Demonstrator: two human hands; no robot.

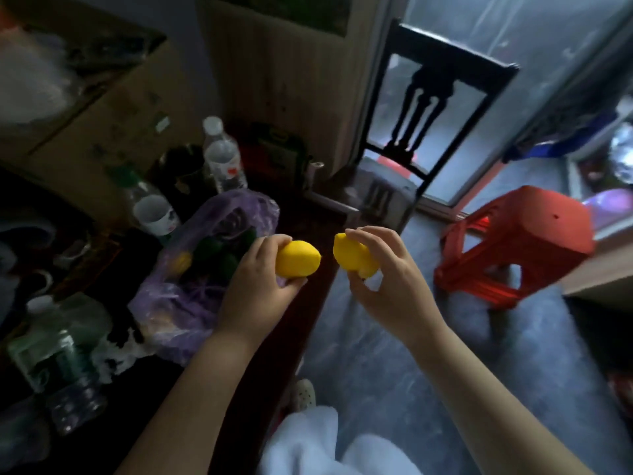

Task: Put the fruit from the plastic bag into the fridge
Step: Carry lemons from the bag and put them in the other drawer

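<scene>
My left hand (255,286) grips a yellow lemon (298,258) just past the right side of a translucent purple plastic bag (191,296). My right hand (383,279) holds a second yellow lemon (352,257) beside it, over the floor. The two lemons are close but apart. The bag lies open on a dark table (308,313); inside it I see dark green fruit (219,255) and a small yellow one (181,264). No fridge is in view.
Clear plastic bottles (224,159), a white cup (154,214), a cardboard box (102,108) and other clutter crowd the table. A black chair (431,108) stands behind the table's end. A red plastic stool (520,245) stands on the grey floor at right.
</scene>
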